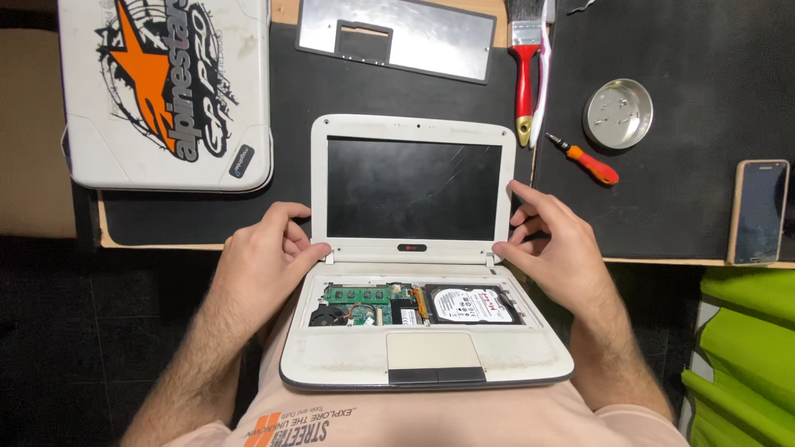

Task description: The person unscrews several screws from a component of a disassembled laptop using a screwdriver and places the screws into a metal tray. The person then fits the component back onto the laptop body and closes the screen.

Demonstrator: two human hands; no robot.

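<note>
A small white laptop (339,356) rests on my lap with its lid up and its dark screen (412,189) cracked. The keyboard is off, so a green circuit board (358,295), a fan and a hard drive (469,304) show in the base. My left hand (263,263) touches the lower left corner of the lid near the hinge. My right hand (553,245) touches the lower right corner, fingers spread along the lid's edge. Neither hand holds a loose item.
A black mat (290,108) covers the desk. On it lie a second white laptop with an orange star sticker (166,91), a metal keyboard plate (397,37), a red-handled brush (524,70), an orange screwdriver (590,162), a round metal dish with screws (618,113) and a phone (758,211). Green fabric (741,356) sits at the right.
</note>
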